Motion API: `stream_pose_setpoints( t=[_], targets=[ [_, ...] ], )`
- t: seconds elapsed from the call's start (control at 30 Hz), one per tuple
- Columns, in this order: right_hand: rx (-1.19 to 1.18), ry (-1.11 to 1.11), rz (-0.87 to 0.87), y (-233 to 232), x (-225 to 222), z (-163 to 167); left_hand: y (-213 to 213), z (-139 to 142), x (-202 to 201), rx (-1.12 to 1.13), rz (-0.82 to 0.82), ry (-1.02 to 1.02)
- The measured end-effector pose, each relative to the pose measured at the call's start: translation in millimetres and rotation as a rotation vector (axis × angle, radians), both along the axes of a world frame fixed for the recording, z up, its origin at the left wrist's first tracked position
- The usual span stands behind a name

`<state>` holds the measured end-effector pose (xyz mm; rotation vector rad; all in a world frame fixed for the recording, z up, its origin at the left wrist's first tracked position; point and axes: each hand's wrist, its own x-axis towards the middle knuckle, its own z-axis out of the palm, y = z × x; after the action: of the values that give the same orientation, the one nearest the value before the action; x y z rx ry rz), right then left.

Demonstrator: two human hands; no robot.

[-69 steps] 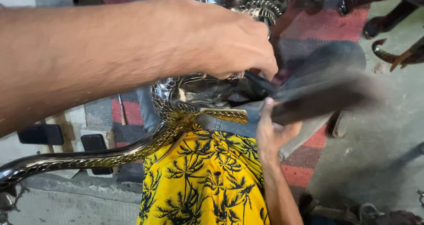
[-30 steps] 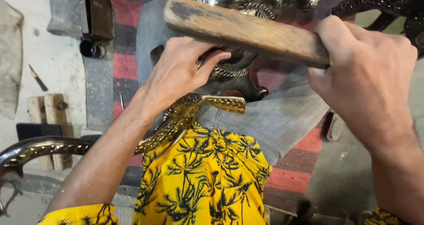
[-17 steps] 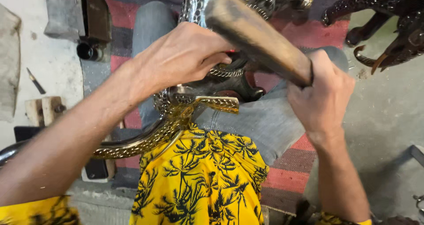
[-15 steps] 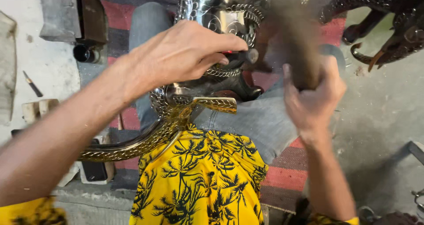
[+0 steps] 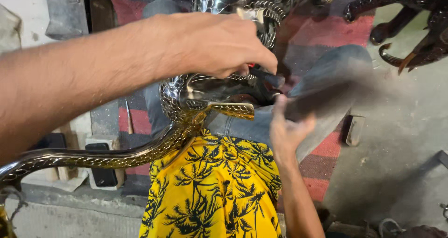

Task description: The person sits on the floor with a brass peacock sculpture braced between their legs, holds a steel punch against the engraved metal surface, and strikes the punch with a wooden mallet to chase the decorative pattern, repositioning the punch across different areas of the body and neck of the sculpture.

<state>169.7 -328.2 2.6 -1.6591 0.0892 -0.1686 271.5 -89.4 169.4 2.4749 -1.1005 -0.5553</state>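
Observation:
An ornate metal piece lies across my lap: an embossed silver body joined to a long curved golden arm. My left hand is closed over a small dark-tipped punch, pressing it against the silver body. My right hand grips the handle of a wooden mallet. The mallet is motion-blurred and low, just right of the punch's end. More embossed silver work rises behind my left hand. My yellow palm-print shirt fills the lower middle.
Dark claw-shaped metal castings lie at the top right. Beneath my legs is a red and grey striped mat, with a concrete floor to its right. A grey block and a small black object are at the left.
The mallet, raised high across the view a second ago, has swung down to the right of the punch. My left hand has stayed on the punch against the silver piece.

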Motion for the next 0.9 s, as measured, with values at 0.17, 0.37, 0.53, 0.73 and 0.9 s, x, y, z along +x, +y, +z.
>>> stream_pose_setpoints(
  t=[0.17,0.37,0.53,0.73,0.9],
  targets=[
    [0.031,0.045,-0.042,12.9,-8.9,-1.7,-8.6,6.4,8.8,0.139,-0.073,0.100],
    [-0.040,-0.050,-0.071,29.9,-13.7,-12.3,-22.3,10.1,16.2,0.353,-0.127,0.158],
    [0.025,-0.084,-0.143,39.3,-16.8,-17.2,-23.4,19.3,14.3,0.438,-0.136,0.177],
    [-0.180,-0.168,-0.152,38.7,-6.6,-18.7,-25.4,19.7,14.8,0.500,-0.149,0.160],
    [-0.273,-0.202,0.015,20.4,6.9,-20.1,-20.2,10.0,6.5,0.216,-0.128,-0.063]
  ],
)
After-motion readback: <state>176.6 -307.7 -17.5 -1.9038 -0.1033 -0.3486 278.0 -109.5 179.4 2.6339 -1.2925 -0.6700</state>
